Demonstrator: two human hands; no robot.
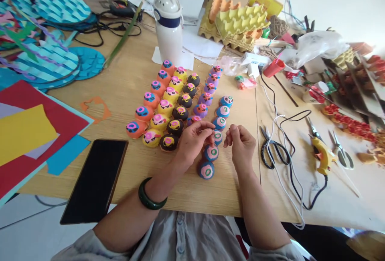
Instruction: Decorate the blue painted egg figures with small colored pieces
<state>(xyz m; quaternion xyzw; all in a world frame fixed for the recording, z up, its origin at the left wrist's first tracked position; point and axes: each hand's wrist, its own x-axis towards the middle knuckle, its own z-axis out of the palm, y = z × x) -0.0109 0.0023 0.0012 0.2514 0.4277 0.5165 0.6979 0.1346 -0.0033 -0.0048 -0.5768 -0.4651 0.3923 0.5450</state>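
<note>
Blue rounded domes with pink-and-green tops (211,152) line up on the pale wooden surface (192,198), running between my left hand (195,138) and right hand (243,144). I have both hands curled into a pinch, but from this distance I cannot tell whether either grips anything.

chunky white bottle (169,40) up around 11 o'clock, messy pile of yellow and orange egg trays (239,23) at 1, dark-screened phone (95,178) down at 8, coloured paper sheets (30,132) near 9, yellow glue gun (321,155) just past 3
</note>
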